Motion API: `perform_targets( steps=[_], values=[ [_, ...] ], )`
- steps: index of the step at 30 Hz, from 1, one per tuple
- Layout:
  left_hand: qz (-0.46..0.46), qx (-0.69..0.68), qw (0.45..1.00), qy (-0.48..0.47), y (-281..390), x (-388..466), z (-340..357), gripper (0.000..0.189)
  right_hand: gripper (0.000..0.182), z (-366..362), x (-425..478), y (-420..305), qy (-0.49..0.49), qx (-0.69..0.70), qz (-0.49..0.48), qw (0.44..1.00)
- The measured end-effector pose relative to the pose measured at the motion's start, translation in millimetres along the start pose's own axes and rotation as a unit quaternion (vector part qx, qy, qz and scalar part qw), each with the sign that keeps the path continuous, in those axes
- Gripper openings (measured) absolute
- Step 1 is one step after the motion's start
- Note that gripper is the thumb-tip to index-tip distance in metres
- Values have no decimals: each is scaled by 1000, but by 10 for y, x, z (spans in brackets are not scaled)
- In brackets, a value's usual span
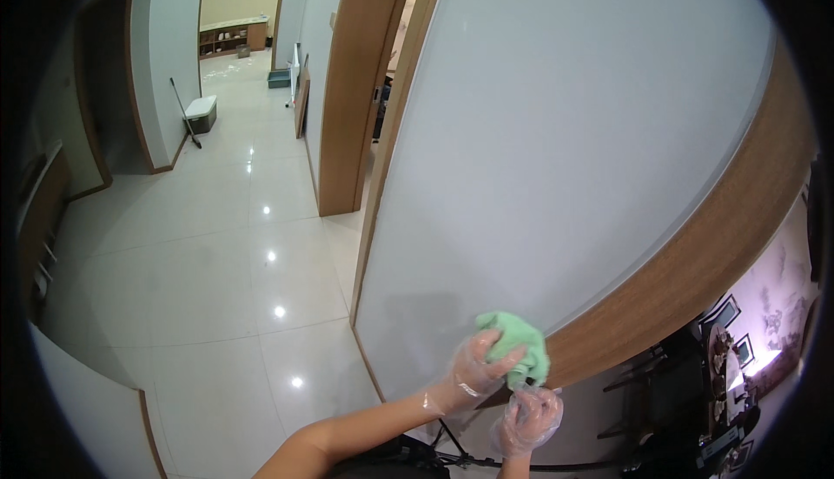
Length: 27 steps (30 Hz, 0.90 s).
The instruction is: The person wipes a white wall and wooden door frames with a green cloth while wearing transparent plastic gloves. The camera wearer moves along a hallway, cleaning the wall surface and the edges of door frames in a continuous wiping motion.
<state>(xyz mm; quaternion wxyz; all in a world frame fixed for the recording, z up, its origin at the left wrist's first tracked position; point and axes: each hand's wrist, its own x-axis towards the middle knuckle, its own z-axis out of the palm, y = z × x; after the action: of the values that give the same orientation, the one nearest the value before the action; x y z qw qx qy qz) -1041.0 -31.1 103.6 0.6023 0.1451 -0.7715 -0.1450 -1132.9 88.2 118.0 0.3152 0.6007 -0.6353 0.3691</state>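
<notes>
My left hand (479,368), in a clear plastic glove, grips a bunched light green cloth (518,342) with its fingers spread over it. The cloth lies in front of the lower end of a pale wall panel (521,153), beside its wooden frame (658,283). Just below the cloth is my right hand (531,414), also in a clear plastic glove, its fingers curled at the cloth's lower end. Whether those fingers pinch the cloth cannot be told.
A wooden door frame (361,88) borders an opening left of the panel. Along the tiled corridor floor (208,283) stand a lidded box (202,114), a long-handled tool (184,111) and a teal bin (279,79). A set dining table (733,375) and dark chairs are at lower right.
</notes>
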Motion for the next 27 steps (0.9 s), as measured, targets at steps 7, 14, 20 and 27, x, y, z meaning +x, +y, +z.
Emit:
perform_targets(
  steps=[7, 14, 20, 27],
  values=[
    [65, 21, 997, 28, -213, 169, 125, 60, 32, 32, -64, 50, 7, 41, -33, 999],
    [-143, 92, 974, 147, -737, 189, 133, 57, 27, -71, 50, -35, -16, 34, -50, 998],
    [-261, 98, 949, 150, -1693, 225, -196, 47, 18, -18, 16, -122, -11, -25, -26, 999],
    [-263, 40, 963, 50, -616, 192, -87, 43, 22, 115, 14, -443, 91, -45, 104, 989]
  ],
)
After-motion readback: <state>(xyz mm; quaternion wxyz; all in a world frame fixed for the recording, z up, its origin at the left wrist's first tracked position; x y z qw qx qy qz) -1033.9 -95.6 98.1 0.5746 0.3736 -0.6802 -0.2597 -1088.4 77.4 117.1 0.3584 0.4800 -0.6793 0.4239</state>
